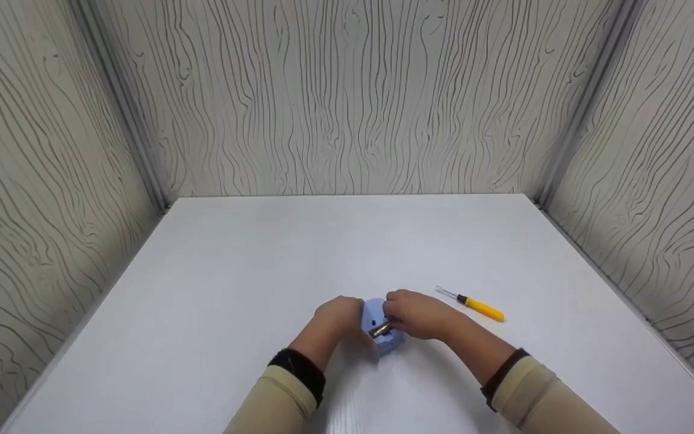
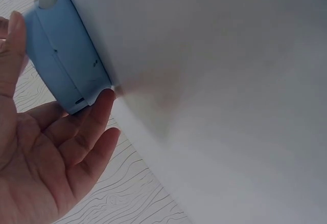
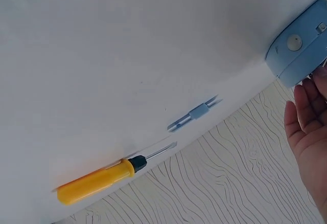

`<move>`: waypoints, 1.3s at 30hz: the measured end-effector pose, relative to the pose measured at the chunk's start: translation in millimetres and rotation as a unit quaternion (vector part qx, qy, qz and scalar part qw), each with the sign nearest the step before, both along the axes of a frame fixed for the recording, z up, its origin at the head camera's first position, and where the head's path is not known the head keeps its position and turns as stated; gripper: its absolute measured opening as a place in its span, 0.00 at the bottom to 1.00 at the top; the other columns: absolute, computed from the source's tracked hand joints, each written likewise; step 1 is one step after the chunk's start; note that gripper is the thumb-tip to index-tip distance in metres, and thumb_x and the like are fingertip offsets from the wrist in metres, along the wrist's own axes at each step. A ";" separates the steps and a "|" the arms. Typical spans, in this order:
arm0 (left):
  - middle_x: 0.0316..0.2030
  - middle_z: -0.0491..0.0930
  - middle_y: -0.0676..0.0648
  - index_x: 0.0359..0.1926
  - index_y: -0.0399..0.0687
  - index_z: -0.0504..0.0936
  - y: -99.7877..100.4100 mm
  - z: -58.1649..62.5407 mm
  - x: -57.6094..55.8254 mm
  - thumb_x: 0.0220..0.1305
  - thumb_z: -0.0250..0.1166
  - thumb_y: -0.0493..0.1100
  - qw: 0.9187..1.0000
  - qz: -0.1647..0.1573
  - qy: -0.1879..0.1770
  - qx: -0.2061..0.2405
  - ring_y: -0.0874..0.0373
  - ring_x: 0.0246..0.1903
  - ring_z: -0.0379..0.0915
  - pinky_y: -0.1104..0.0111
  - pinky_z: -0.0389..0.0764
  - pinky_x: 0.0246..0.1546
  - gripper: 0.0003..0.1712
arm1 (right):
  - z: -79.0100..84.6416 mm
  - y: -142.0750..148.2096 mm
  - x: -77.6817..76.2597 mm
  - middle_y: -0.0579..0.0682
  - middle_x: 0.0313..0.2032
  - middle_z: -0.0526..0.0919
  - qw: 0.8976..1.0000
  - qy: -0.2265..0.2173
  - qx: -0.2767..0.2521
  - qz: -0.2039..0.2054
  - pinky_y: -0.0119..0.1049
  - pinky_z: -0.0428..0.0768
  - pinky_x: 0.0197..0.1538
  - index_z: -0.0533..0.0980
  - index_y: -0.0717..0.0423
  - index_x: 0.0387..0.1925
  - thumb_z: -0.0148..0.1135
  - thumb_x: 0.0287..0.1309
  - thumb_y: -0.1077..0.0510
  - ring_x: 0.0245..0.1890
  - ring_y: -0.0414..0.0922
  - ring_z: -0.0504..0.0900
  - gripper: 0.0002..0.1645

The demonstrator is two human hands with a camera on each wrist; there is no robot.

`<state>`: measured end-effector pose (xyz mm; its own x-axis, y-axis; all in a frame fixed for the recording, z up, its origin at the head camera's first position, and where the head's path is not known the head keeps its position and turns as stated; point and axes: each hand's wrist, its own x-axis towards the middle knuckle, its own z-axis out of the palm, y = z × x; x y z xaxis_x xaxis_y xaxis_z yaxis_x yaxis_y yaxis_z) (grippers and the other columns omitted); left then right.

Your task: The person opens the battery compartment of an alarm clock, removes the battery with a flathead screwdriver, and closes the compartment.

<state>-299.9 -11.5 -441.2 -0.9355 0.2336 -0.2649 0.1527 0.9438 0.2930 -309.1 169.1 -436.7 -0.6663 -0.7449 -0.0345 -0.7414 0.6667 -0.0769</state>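
A light-blue rounded device (image 1: 375, 310) stands near the front of the table. My left hand (image 1: 341, 316) grips it from the left, and in the left wrist view the thumb and fingers lie around its body (image 2: 66, 50). A gold-and-black battery (image 1: 380, 330) lies across the device's face, where a few small dark openings show. My right hand (image 1: 416, 313) pinches the end of that battery with curled fingers. In the right wrist view, the fingers are right at the device's edge, below a round grey button (image 3: 294, 42); the battery is mostly hidden there.
To the right lies a screwdriver (image 1: 481, 308) with a yellow handle, its tip pointing left. A slim light-blue piece (image 3: 198, 112) with two prongs lies on the white table (image 1: 232, 259) between the screwdriver and the device. Wood-grain panels (image 1: 347, 96) surround the table's back and sides.
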 end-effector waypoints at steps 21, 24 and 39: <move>0.39 0.78 0.49 0.53 0.46 0.75 1.3 -1.3 -0.4 0.23 0.79 0.62 1.000 0.023 -0.004 0.009 0.56 0.37 0.71 0.62 0.75 0.45 0.50 | 4.7 2.8 0.2 0.39 0.27 0.68 1.000 -0.007 0.013 -0.011 0.31 0.72 0.37 0.71 0.48 0.34 0.57 0.59 0.59 0.30 0.38 0.67 0.03; 0.41 0.78 0.49 0.55 0.46 0.74 2.0 -1.7 -0.3 0.22 0.79 0.62 0.999 0.032 -0.017 0.014 0.55 0.39 0.71 0.61 0.74 0.47 0.53 | 4.7 4.8 -0.6 0.38 0.27 0.69 1.000 -0.020 0.000 -0.022 0.31 0.73 0.38 0.71 0.48 0.34 0.57 0.58 0.59 0.29 0.38 0.67 0.03; 0.45 0.77 0.48 0.57 0.48 0.73 4.0 -2.8 -0.1 0.22 0.80 0.59 0.997 0.053 -0.036 0.038 0.53 0.45 0.71 0.57 0.72 0.52 0.54 | 9.7 27.5 -22.4 0.41 0.26 0.71 0.990 -0.023 -0.072 -0.119 0.35 0.73 0.36 0.72 0.51 0.32 0.58 0.57 0.62 0.29 0.40 0.69 0.03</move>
<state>-300.0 -7.5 -444.0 -0.9352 0.1561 -0.3179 0.0288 0.9282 0.3711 -331.5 196.6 -427.0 -0.8231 -0.5672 0.0261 -0.5590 0.8014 -0.2128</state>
